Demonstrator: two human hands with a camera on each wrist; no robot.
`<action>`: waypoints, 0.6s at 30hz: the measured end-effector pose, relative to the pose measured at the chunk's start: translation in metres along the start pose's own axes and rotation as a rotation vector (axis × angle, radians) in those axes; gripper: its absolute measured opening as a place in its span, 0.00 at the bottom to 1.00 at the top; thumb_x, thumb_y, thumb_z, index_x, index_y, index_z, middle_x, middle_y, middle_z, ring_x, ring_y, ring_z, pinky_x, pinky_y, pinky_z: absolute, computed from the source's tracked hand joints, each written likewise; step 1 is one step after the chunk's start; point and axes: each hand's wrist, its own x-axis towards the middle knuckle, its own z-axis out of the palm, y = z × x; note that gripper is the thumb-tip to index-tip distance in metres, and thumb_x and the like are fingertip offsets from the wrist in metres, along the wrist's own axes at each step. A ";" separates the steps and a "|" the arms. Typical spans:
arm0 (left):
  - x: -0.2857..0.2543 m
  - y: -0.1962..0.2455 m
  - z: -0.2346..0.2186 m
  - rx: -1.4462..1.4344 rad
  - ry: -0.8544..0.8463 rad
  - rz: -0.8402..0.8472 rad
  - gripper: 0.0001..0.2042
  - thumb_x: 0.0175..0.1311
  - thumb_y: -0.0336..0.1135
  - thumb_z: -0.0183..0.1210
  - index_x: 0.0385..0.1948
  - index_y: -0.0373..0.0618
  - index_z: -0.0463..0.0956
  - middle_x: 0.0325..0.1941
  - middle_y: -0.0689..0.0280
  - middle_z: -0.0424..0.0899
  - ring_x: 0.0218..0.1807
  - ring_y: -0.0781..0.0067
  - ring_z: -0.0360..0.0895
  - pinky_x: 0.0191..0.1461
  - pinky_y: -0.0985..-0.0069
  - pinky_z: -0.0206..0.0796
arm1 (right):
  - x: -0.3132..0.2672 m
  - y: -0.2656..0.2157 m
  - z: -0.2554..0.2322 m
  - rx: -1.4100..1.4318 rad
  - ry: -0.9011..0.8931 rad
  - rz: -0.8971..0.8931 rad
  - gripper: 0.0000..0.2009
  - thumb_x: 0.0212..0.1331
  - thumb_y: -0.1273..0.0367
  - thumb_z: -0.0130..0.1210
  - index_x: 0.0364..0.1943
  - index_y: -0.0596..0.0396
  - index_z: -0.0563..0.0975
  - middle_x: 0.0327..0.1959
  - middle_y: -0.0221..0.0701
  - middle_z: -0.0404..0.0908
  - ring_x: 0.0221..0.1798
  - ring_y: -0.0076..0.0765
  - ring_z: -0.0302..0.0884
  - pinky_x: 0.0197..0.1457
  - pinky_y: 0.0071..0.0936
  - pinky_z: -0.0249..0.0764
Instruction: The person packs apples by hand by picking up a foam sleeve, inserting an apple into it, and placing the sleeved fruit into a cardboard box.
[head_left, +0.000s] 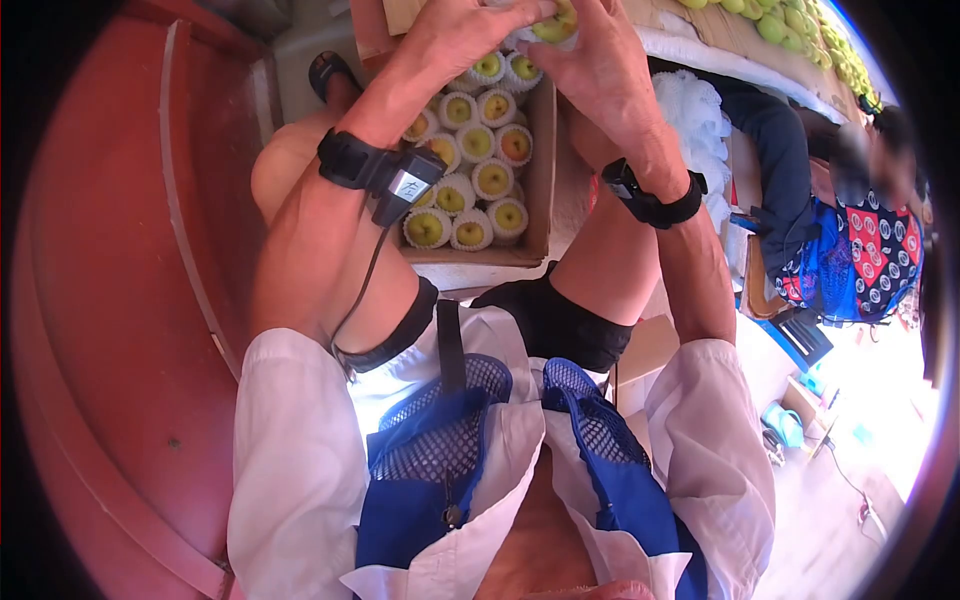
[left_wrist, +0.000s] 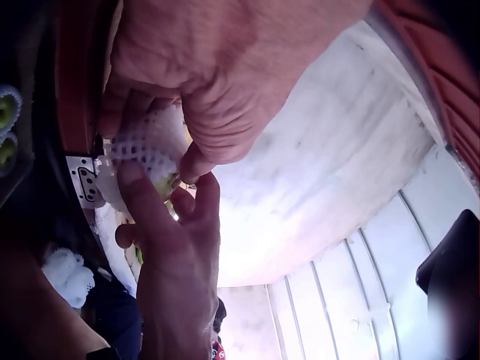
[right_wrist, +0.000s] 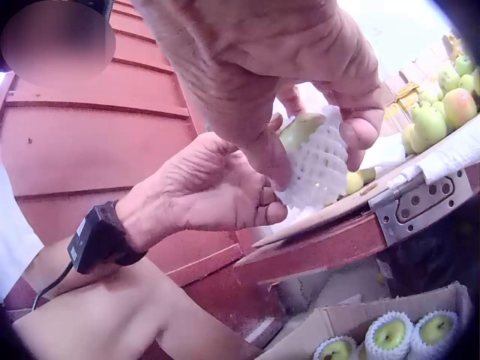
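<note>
**Red wooden stall, hands wrapping a pear**

Red boards back the scene. At twelve o'clock in the head view, both hands hold a green pear (right_wrist: 300, 129) half sheathed in white foam netting (right_wrist: 319, 169), bare end pointing toward ten o'clock. Left hand (right_wrist: 214, 187) cups it; right hand (right_wrist: 262, 67) pinches the mesh. Below, a cardboard box (head_left: 541, 170) holds netted pears (head_left: 478, 143) in rows.

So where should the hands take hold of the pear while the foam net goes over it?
Probably by the bare green end of the pear, from above, since the foam net already covers the rest. The right hand pinches near there; the left hand steadies the netted side from below.
</note>
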 end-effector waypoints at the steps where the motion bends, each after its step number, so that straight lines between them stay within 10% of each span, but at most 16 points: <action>1: -0.001 0.000 0.001 -0.025 0.004 0.006 0.32 0.67 0.44 0.67 0.62 0.29 0.62 0.48 0.56 0.82 0.41 0.75 0.79 0.38 0.79 0.72 | -0.001 0.002 -0.001 -0.003 0.005 -0.005 0.35 0.47 0.70 0.71 0.63 0.49 0.69 0.54 0.51 0.76 0.57 0.62 0.75 0.59 0.47 0.75; 7: -0.006 0.022 -0.025 0.020 0.047 -0.058 0.33 0.67 0.48 0.65 0.63 0.30 0.64 0.49 0.55 0.83 0.40 0.72 0.82 0.41 0.79 0.72 | -0.016 0.012 -0.002 -0.017 -0.035 0.112 0.31 0.51 0.64 0.70 0.62 0.51 0.73 0.56 0.43 0.79 0.59 0.46 0.78 0.63 0.37 0.73; 18: 0.011 0.009 -0.086 -0.387 0.334 0.138 0.17 0.68 0.34 0.63 0.53 0.37 0.72 0.43 0.63 0.84 0.41 0.74 0.83 0.39 0.81 0.70 | -0.019 0.055 0.091 -0.119 -0.520 0.238 0.32 0.51 0.59 0.64 0.65 0.39 0.69 0.59 0.48 0.74 0.59 0.57 0.78 0.59 0.46 0.77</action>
